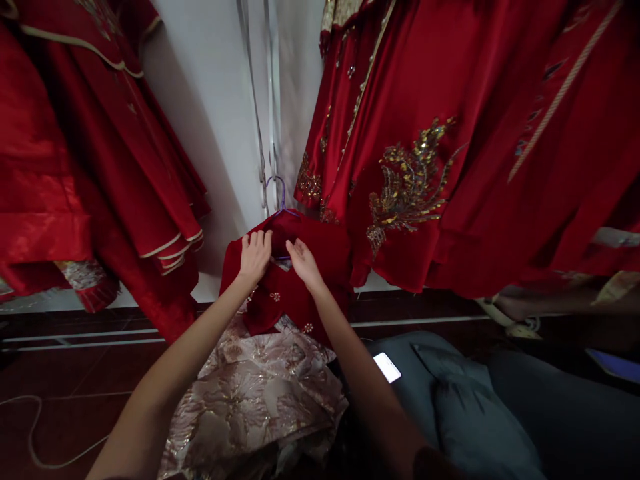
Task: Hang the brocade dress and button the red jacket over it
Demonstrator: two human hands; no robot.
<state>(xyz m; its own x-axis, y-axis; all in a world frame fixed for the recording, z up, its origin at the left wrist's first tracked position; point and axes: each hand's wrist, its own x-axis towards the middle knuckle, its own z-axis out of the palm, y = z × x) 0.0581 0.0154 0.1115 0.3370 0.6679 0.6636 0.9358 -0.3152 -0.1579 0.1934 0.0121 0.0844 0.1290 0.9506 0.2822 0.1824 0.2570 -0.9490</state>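
Centrally, left hand (256,255) outstretched, palm down, fingers bent at neckline of red garment (325,243), right hand (303,263) likewise outstretched, fingers half-straight, pinching by either cannot be told, purple hanger (283,193) far.

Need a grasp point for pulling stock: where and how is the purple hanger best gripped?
Probably pinch its stem from the front, slightly picture-right. It stands bare above the red garment, which covers most of the hanger's arms. The hook curves over to picture-left, beside the metal strips, so that side looks tighter.
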